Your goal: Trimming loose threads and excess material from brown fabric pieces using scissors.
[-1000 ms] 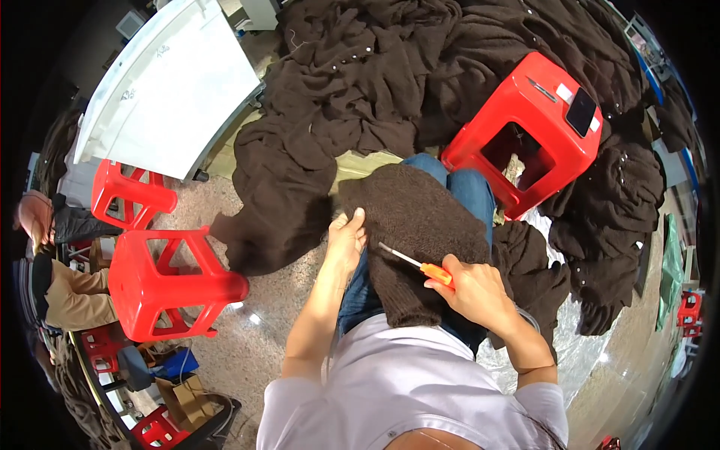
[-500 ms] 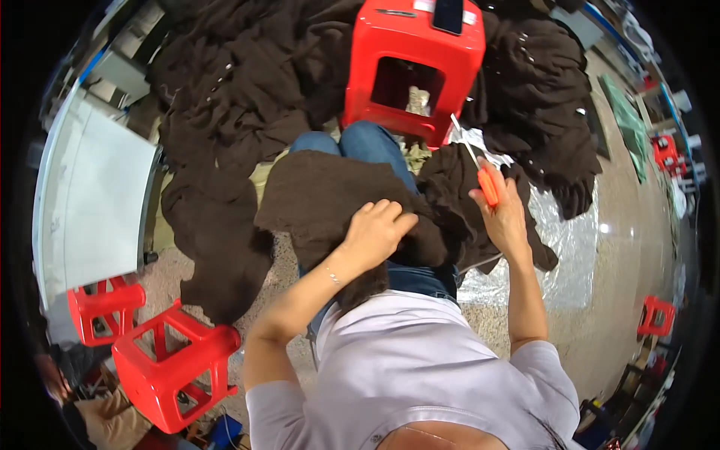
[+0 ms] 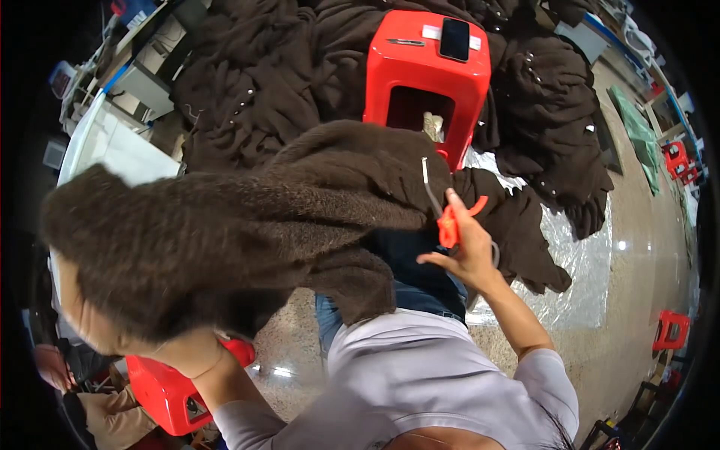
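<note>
A dark brown fleecy cloth point(image 3: 247, 217) stretches across my lap and out to the left, smeared by motion at that end. My left hand point(image 3: 112, 330) is closed on its raised left end; the fingers are blurred and partly hidden by the cloth. In my right hand point(image 3: 471, 251) is a pair of orange-handled scissors point(image 3: 448, 225), its thin metal blade pointing up and away from me. My right thumb stands apart from the handle. More brown cloth point(image 3: 525, 232) lies beside my right hand, over a clear plastic sheet point(image 3: 574, 277).
Ahead stands a red stool point(image 3: 427, 64) bearing a dark phone point(image 3: 454, 39) and small metal tweezers point(image 3: 405, 42). Heaped brown fabric point(image 3: 255, 82) surrounds it. A white table point(image 3: 120, 146) is at the left, another red stool point(image 3: 169, 390) behind my left arm. A person's legs point(image 3: 112, 420) show lower left.
My left hand has swung from my lap far to the left, lifting and spreading the brown cloth. My right hand has moved slightly left and lower with the scissors.
</note>
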A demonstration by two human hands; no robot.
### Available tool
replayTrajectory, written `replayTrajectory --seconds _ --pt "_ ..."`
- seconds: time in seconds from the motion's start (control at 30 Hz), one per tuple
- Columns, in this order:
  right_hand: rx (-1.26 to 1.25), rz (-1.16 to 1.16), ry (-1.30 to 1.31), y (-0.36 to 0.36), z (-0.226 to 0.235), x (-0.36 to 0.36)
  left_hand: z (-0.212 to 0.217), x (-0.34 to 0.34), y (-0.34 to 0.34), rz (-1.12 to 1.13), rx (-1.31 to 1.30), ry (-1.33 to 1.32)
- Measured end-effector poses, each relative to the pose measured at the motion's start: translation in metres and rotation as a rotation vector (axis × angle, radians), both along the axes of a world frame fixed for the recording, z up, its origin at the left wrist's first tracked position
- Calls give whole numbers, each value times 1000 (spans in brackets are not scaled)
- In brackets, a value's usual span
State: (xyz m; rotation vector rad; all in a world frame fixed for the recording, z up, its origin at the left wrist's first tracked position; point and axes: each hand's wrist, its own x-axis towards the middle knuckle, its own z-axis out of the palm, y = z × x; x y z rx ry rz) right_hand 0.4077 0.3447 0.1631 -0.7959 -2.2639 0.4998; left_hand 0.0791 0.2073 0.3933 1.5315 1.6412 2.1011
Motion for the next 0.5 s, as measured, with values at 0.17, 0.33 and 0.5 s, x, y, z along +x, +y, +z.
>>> replayTrajectory --seconds 0.17,0.33,0.5 --pt "-186 -166 134 37 -20 -56 29 -22 32 28 -59 55" --pt "-601 166 250 91 76 11 73 -59 -52 157 -113 150" --pt "-629 197 259 137 169 72 122 -190 -103 197 -205 201"
